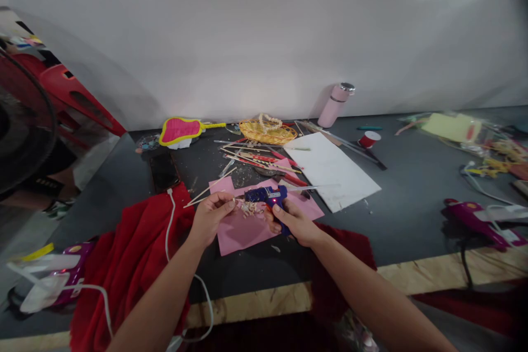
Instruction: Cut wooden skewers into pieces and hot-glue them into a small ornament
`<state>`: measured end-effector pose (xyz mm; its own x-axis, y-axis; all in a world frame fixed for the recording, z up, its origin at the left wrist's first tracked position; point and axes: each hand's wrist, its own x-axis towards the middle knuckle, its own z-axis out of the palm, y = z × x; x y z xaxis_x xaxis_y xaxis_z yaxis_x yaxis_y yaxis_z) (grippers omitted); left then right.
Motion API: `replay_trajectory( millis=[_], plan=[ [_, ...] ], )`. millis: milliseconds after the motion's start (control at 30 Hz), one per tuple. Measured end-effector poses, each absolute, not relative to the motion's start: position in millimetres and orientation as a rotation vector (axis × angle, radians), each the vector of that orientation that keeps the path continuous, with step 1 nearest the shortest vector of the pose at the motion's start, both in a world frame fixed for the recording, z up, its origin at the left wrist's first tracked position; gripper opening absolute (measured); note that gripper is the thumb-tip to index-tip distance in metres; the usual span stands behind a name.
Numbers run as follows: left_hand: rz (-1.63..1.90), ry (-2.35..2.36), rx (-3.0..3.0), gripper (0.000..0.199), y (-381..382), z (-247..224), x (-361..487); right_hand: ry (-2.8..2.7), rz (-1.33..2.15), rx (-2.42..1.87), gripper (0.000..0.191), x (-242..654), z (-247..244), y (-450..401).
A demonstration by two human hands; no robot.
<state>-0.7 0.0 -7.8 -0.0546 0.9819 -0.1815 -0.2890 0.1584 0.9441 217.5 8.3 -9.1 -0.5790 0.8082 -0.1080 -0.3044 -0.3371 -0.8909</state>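
My right hand [291, 220] is wrapped round a blue glue gun [268, 194], its nozzle pointing left. A clear glue stick [315, 187] sticks out of its back. Close to the nozzle, the thumb and fingers of my left hand [216, 213] pinch something too small to make out. Small pale pieces [249, 208] lie in a pile between my hands, over pink paper [239, 234].
Behind my hands are sticks [251, 159], a wicker basket [268, 132] and white paper [334, 170]. A pink bottle [335, 104] stands at the back. Red cloth [136, 247], a phone [164, 170] and a white cable [169, 225] lie left; a purple device [482, 220] right.
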Motion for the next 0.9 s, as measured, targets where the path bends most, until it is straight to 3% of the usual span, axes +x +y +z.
replay_trajectory(
  millis=[667, 900],
  plan=[
    [1.267, 1.108, 0.817, 0.024, 0.2, -7.0, -0.6, -1.003, 2.012, -0.740, 0.034, 220.9, -5.6, 12.4],
    [1.280, 1.067, 0.793, 0.023, -0.4, -4.7, -0.6, -1.057, 1.578, -0.878, 0.040, 253.1, 14.5, 29.8]
  ],
)
